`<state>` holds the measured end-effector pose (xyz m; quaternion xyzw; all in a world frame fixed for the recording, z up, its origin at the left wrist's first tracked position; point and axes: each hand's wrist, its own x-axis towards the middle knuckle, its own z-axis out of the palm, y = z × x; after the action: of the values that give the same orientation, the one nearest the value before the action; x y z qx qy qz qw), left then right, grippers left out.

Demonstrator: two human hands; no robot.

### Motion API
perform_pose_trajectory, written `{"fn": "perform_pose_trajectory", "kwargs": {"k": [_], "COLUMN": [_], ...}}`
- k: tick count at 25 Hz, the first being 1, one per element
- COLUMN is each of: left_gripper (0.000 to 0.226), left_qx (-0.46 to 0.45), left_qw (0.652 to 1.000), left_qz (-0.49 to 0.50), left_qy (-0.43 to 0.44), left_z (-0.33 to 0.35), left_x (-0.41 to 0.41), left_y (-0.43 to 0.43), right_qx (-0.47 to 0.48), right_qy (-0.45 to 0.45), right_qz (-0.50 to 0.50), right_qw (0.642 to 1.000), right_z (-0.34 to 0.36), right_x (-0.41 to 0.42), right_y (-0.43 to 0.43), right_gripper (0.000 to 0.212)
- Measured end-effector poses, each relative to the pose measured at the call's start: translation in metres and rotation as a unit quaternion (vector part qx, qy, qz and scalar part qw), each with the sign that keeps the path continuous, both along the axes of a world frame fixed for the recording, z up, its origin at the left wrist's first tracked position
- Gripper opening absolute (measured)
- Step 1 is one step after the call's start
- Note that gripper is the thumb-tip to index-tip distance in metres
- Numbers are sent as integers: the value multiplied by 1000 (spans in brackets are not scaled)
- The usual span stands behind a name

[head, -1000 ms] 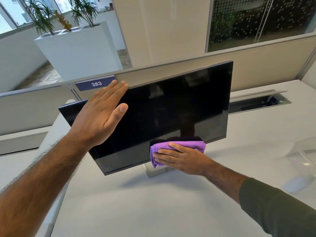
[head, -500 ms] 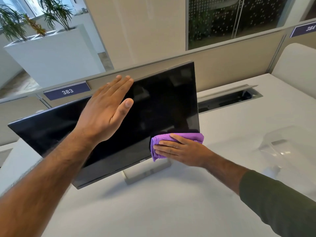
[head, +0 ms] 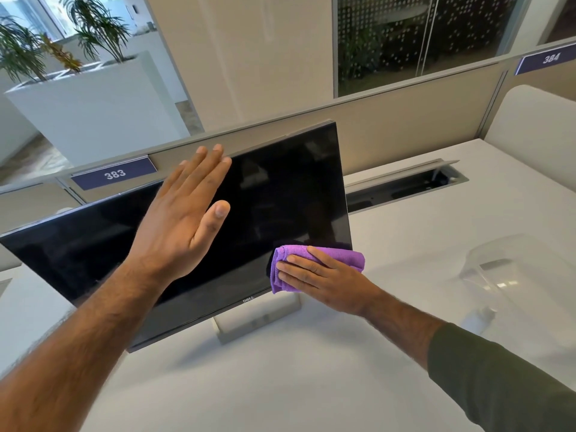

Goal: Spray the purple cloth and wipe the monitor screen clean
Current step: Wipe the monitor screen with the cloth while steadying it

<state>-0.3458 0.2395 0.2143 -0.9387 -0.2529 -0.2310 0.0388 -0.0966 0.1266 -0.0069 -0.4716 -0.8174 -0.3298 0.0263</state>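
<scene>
While left hand [head: 184, 219] hovers flat, right hand [head: 324, 279] presses cloth [head: 314, 260]

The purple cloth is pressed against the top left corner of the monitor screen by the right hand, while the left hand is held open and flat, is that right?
Not quite. The head view shows the right hand pressing the purple cloth against the bottom right corner of the monitor screen, not the top left. The left hand is open and flat, as you say.

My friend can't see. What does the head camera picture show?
A right hand presses a purple cloth against a black monitor's lower right corner. The left hand is flat and open before the screen, on a white desk.
</scene>
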Motion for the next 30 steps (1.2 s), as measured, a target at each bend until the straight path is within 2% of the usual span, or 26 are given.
{"fn": "perform_pose_trajectory", "kwargs": {"k": [2, 3, 5, 7, 9, 11, 12, 13, 16, 19, 21, 24, 27, 30], "left_gripper": [69, 65, 56, 48, 56, 66, 67, 67, 52, 40, 35, 36, 35, 39], "left_qx": [-11, -53, -221, -417, -559, -653, -671, -673, -646, -636, -638, -629, -624, -643], "left_qw": [997, 991, 950, 858, 764, 666, 634, 628, 675, 695, 702, 711, 711, 699], "left_qz": [-41, -45, 10, 96, 127, 96, 82, 75, 94, 101, 84, 64, 77, 93], "left_qy": [-69, -118, -218, -284, -296, -348, -376, -384, -343, -320, -305, -308, -315, -300], "left_z": [-21, -39, -81, -114, -127, -123, -116, -108, -87, -73, -64, -54, -47, -44], "left_x": [-4, -5, -5, 0, 3, 4, 2, 1, -5, -15, -21, -27, -20, -2], "left_y": [-20, -37, -77, -103, -109, -106, -103, -102, -105, -114, -124, -142, -168, -196], "right_qx": [3, 6, 5, 5, -1, -12, -23, -34, -56, -54, -54, -45, 14, 17], "right_qy": [43, 66, 110, 144, 151, 122, 106, 97, 87, 101, 135, 263, 340, 395], "right_qz": [-8, -11, -14, -10, 6, 28, 39, 48, 50, 44, 48, 45, -70, -182], "right_qw": [999, 998, 994, 990, 989, 992, 993, 994, 993, 992, 988, 963, 938, 900], "right_z": [6, 11, 25, 42, 59, 73, 78, 82, 92, 99, 109, 116, 113, 119], "right_x": [-5, -8, -15, -23, -35, -48, -54, -59, -70, -81, -88, -100, -128, -153], "right_y": [-2, -3, -5, -8, -13, -19, -22, -25, -33, -48, -64, -98, -140, -173], "right_gripper": [68, 69, 73, 77, 78, 77, 75, 74, 71, 64, 61, 65, 80, 88]}}
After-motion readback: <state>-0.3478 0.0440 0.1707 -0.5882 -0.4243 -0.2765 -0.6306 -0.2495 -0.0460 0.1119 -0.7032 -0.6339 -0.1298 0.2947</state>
